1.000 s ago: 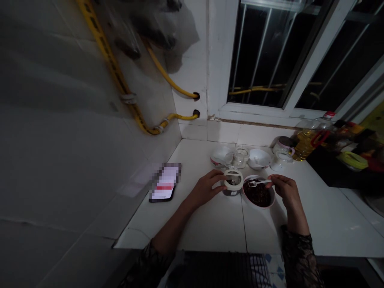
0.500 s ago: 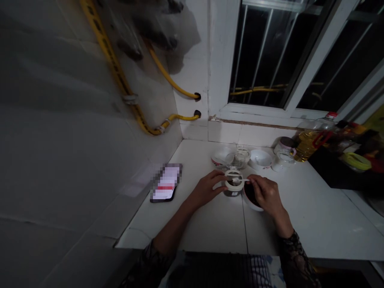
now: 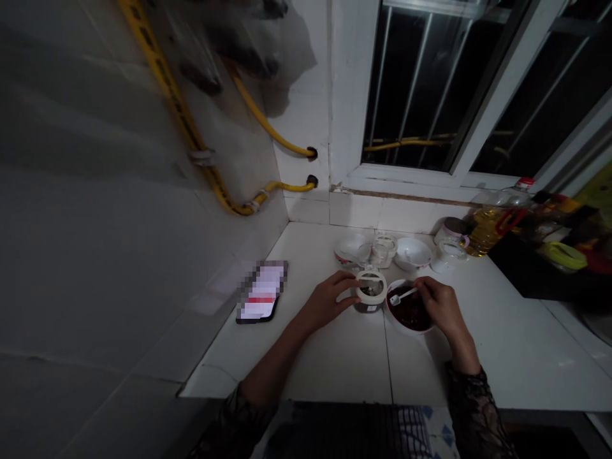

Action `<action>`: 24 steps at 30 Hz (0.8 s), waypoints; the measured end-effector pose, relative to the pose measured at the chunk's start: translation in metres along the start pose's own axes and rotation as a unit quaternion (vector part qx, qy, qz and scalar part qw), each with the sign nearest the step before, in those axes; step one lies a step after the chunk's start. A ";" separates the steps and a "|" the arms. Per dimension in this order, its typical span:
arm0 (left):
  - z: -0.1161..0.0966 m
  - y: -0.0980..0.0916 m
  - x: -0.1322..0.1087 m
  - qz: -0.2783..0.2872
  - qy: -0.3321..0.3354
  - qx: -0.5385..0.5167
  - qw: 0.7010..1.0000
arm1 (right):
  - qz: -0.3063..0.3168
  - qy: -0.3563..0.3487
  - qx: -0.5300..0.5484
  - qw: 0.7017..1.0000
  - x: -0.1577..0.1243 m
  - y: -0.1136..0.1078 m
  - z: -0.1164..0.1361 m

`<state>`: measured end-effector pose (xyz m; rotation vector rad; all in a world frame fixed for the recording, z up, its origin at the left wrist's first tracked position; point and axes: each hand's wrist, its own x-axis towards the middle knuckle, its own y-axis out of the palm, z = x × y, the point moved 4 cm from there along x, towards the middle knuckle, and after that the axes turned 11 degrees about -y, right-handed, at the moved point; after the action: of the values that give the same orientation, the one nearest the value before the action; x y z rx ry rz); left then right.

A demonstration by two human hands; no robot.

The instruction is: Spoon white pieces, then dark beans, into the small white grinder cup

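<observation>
My left hand (image 3: pixel 332 296) grips the near-left side of a small clear seasoning jar (image 3: pixel 369 306), thumb and fingers around its white rim. The jar's lid is flipped up at the back, and some dark and pale contents show inside. My right hand (image 3: pixel 438 305) pinches the handle of a small white spoon (image 3: pixel 402 296). The spoon's head is over a white bowl (image 3: pixel 412 331) that holds a dark reddish-brown sauce (image 3: pixel 412 315). Whether the spoon touches the sauce I cannot tell. The bowl stands right beside the jar on the white tiled counter.
Behind are a bowl with a spoon (image 3: pixel 351 250), a glass jar (image 3: pixel 383 248), a white bowl (image 3: pixel 414 254) and another jar (image 3: pixel 449 256). An oil bottle (image 3: pixel 485 233) stands by a black box (image 3: pixel 514 271) at the right. A lit phone (image 3: pixel 262 293) lies left. Yellow pipes (image 3: pixel 179 121) run along the wall.
My right hand has moved right with the white spoon, from over the jar's mouth to over the bowl of sauce. My left hand stays on the jar.
</observation>
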<state>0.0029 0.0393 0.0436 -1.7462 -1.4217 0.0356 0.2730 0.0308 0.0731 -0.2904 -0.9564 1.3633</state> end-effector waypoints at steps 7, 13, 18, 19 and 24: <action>0.000 0.001 0.000 0.009 -0.006 -0.010 1.000 | 0.013 0.074 0.129 0.989 -0.001 0.007 0.001; 0.000 0.000 0.000 0.010 -0.017 -0.012 1.000 | -0.006 0.121 0.198 0.973 -0.001 0.003 -0.004; -0.001 -0.001 0.000 0.013 -0.011 -0.012 1.000 | -0.048 0.158 0.232 0.959 -0.003 -0.002 -0.010; -0.001 -0.001 0.000 0.011 -0.009 -0.012 1.000 | -0.058 0.168 0.244 0.953 -0.003 -0.003 -0.011; -0.001 0.000 0.000 0.002 -0.004 -0.010 1.000 | -0.084 0.200 0.298 0.929 -0.004 -0.007 -0.016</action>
<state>0.0032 0.0388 0.0440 -1.7685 -1.4285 0.0308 0.2895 0.0314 0.0663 -0.0148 -0.1961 1.3035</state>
